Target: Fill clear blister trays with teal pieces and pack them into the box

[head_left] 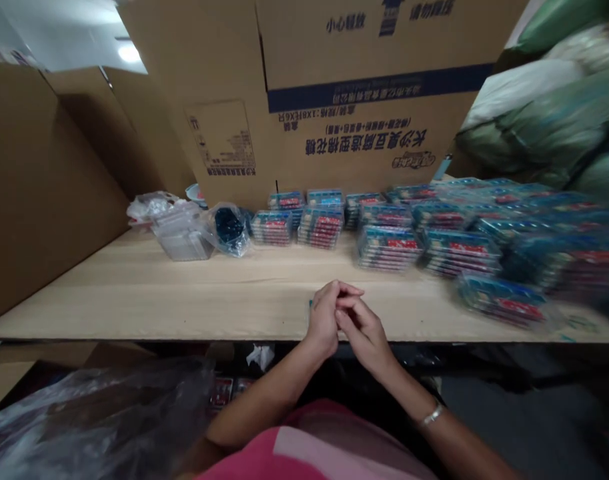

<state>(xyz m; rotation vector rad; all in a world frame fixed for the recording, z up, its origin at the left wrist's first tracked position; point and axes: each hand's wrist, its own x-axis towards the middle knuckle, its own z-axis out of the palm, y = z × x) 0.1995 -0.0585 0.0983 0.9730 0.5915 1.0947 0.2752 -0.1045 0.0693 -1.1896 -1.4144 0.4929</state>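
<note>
My left hand (325, 319) and my right hand (363, 333) meet above the front edge of the wooden table (224, 287). The fingers of both are curled in and touch one another. Whatever lies between them, if anything, is hidden. A sliver of teal shows beside the left hand, too small to name. Beyond the hands stand stacks of flat clear packs with blue and red printing, the nearest being one stack (388, 248) and another (459, 252) to its right. A lower stack (504, 300) sits close to the front edge.
A large cardboard box (294, 147) stands upright behind the stacks. At the back left are clear plastic trays (184, 233) and a plastic bag (229, 227) with something dark in it. Green and white sacks (549, 100) are piled at right. Plastic sheeting (99, 413) hangs lower left.
</note>
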